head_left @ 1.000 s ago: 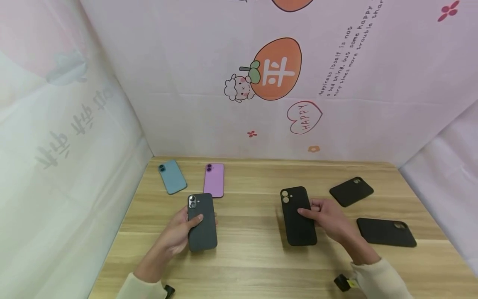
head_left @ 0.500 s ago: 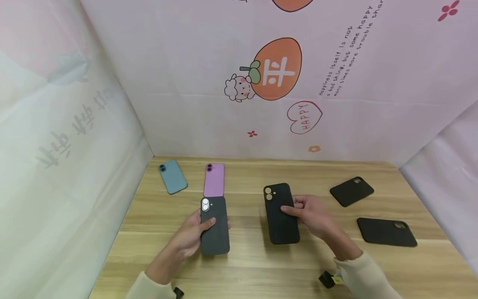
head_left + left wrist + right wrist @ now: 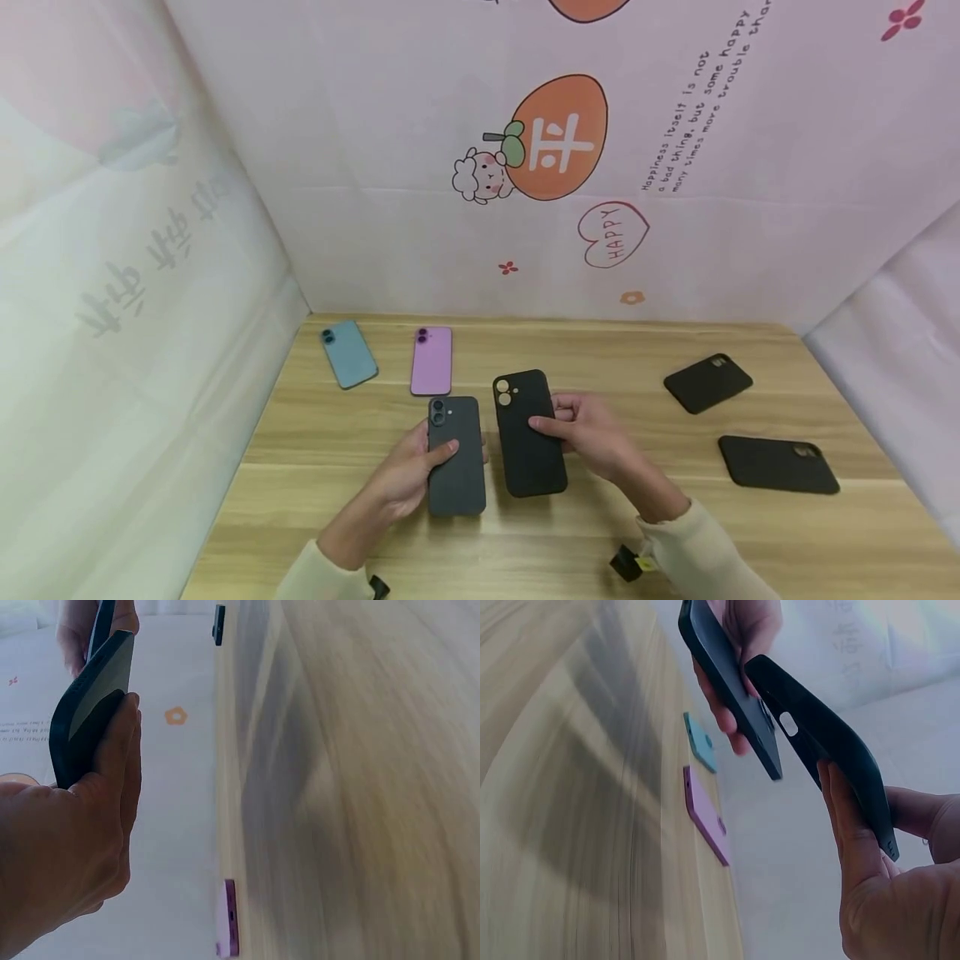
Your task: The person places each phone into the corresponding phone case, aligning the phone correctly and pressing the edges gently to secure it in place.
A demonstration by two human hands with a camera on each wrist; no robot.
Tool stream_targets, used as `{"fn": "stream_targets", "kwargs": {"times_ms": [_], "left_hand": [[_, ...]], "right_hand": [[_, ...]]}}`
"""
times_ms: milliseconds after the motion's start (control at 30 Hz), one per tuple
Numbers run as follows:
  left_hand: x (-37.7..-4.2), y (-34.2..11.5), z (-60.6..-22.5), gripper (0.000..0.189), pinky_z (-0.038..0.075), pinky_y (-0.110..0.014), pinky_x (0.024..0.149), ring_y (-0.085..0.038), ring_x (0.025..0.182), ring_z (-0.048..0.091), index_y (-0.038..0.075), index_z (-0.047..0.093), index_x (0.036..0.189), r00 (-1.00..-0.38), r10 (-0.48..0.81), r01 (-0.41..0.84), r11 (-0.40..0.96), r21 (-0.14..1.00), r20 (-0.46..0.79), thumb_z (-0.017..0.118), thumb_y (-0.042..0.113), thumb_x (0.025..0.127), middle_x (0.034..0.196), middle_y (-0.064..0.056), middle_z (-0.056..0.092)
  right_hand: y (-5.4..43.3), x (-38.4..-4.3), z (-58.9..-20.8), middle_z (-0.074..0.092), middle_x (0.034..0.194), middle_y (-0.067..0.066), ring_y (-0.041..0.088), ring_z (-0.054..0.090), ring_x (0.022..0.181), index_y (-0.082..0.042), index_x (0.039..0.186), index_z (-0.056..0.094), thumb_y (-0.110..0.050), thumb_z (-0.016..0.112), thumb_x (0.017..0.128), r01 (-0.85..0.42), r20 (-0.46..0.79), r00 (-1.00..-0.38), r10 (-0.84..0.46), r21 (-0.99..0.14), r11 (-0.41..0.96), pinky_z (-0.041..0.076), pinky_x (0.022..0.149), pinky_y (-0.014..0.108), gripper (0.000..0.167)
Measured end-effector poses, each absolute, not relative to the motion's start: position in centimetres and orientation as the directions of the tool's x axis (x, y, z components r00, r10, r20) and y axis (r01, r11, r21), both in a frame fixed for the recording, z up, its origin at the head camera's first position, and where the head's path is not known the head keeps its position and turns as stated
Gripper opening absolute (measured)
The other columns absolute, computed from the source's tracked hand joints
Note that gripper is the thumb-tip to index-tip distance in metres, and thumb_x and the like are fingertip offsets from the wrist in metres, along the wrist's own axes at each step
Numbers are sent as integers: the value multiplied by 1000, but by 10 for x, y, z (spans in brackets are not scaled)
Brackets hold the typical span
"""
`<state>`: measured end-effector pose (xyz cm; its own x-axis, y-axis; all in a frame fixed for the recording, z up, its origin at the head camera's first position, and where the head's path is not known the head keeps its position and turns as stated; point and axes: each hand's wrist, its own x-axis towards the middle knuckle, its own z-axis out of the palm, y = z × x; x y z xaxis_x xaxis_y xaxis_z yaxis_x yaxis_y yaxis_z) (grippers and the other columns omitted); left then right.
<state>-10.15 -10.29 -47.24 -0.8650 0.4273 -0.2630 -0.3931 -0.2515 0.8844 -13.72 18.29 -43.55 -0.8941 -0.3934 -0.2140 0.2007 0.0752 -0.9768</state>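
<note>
My left hand grips a dark grey phone by its sides, thumb on the back, camera lenses at the top left. To the right of it, my right hand holds a black phone case, thumb on its outer back and fingers behind it. Two round camera cutouts pierce the case's upper left corner. Phone and case are held side by side above the table, a narrow gap between them in the head view. In the right wrist view the case shows its hollow inner side, next to the phone.
A blue phone and a purple phone lie at the back left of the wooden table. Two more black cases lie at the right, one case farther back and another case nearer. Printed cloth walls enclose the table.
Both hands have drawn together: the left has carried the phone rightward, and the right has brought the case leftward. The things on the table stay where they were.
</note>
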Motion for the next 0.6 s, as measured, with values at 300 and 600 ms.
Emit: {"fn": "stream_targets", "kwargs": {"times_ms": [300, 600], "left_hand": [[-101, -89, -469, 58, 50, -43, 112, -38, 146, 48, -2, 18, 165, -869, 424, -389, -273, 880, -253, 43, 5, 113, 163, -27, 39], [-105, -82, -465, 61, 43, -45, 119, -36, 152, 39, -1, 17, 165, -854, 452, -443, -372, 816, -257, 43, 25, 116, 166, -26, 37]], "right_hand": [[164, -135, -435, 80, 92, 11, 20, 78, 83, 12, 110, 65, -2, 72, 99, 207, -207, -889, -409, -977, 43, 66, 76, 36, 18], [150, -134, -434, 80, 95, 15, 20, 78, 83, 14, 113, 65, -3, 72, 99, 187, -197, -888, -416, -980, 65, 66, 75, 35, 23]]}}
